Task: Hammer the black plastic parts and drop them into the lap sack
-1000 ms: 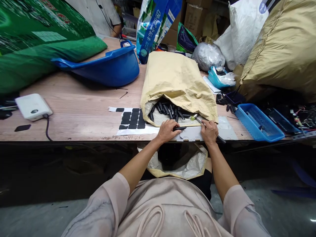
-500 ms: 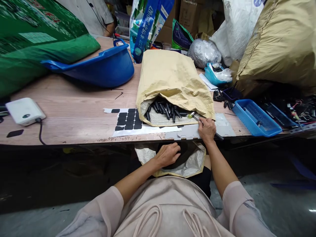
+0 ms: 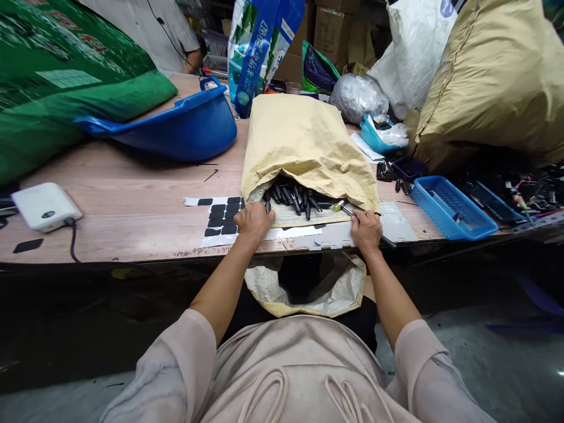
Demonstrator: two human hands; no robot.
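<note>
A tan woven sack (image 3: 299, 126) lies on the table with its mouth toward me, showing a silvery lining. Several slim black plastic parts (image 3: 293, 197) are heaped inside the mouth. My left hand (image 3: 254, 222) is closed at the sack's left front corner, its fingertips beside a black part. My right hand (image 3: 367, 229) is closed at the right front corner, gripping the sack's edge. A hammer-like tool (image 3: 348, 210) with a yellow-green head and black handle passes under or through that hand; its hold is partly hidden. Below the table edge, another lined sack (image 3: 264, 288) gapes open on my lap.
A sheet of black stickers (image 3: 222, 217) lies left of the sack. A blue basin (image 3: 176, 132), a white box with a cable (image 3: 46, 205) and a green bag (image 3: 88, 76) stand left. A blue basket (image 3: 456, 208) sits right. A person's arm (image 3: 194, 59) shows behind.
My left hand has risen from the lap sack's opening to the left front corner of the sack on the table. My right hand stays at the right corner.
</note>
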